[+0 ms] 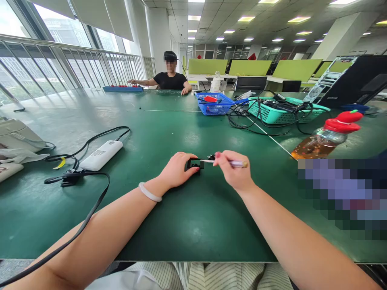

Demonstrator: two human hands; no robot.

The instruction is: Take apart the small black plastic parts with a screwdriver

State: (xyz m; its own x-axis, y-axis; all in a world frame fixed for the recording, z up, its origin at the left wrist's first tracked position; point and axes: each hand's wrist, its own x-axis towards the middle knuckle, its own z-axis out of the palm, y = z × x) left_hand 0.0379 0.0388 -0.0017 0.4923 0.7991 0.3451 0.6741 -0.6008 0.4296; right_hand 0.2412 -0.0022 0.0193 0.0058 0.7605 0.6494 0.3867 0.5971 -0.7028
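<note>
My left hand (177, 170) is closed around the left side of a small black frame-like part (202, 165) on the green table, thumb in front and fingers behind. In my right hand (237, 175) is a screwdriver (240, 164) with a pale, see-through handle, lying nearly level. Its thin shaft points left and the tip reaches the black part; whether it sits on a screw is too small to tell. Just behind the part lie some small black pieces (211, 156), partly hidden by my right hand.
A white power bank (102, 155) and black cable lie left; the cable passes over my left forearm. Ahead are a blue basket (216, 108) and a teal basket (266, 114) with cables. A red-capped bottle (320, 143) lies tilted right. Across the table sits a person (171, 80).
</note>
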